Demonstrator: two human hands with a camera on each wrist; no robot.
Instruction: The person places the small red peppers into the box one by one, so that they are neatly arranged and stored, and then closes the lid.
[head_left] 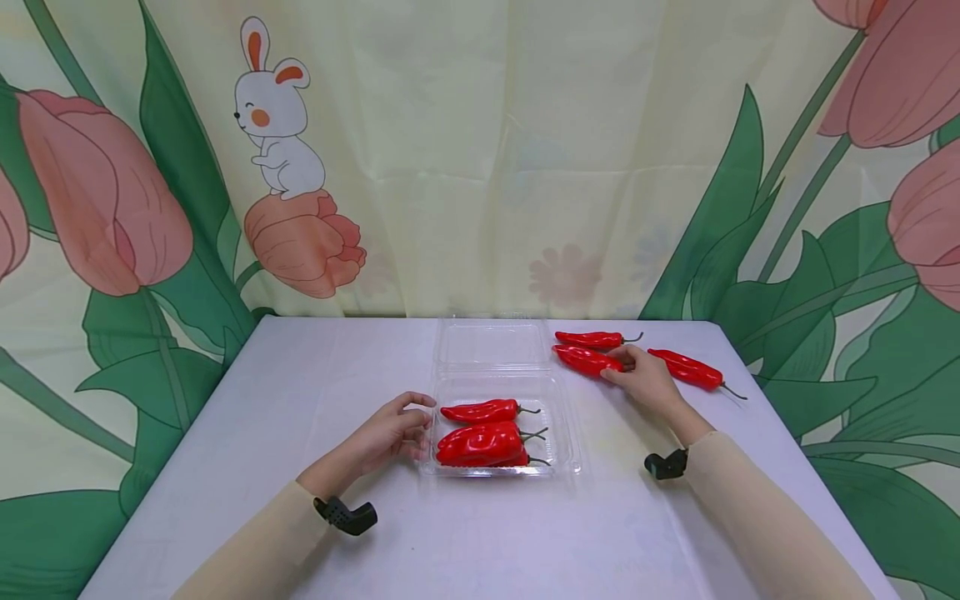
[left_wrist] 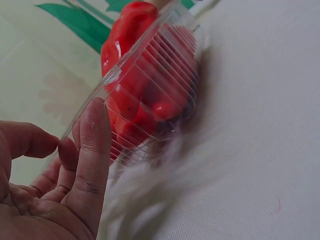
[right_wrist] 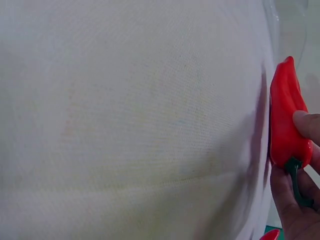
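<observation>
Bare white tabletop (head_left: 315, 392) lay open left of the clear plastic clamshell tray (head_left: 566, 433); loose red peppers (head_left: 693, 370) crowded the far right

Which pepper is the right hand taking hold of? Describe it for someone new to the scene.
On the white table, right of the clear plastic box, three red peppers lie loose. It is the middle pepper, the only one the right hand holds, by its stem end.

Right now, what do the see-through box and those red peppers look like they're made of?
Box: thin clear plastic, glossy, with ribbed walls. Peppers: probably moulded plastic; their even red and hard shine look artificial, though real ones can't be ruled out.
</observation>
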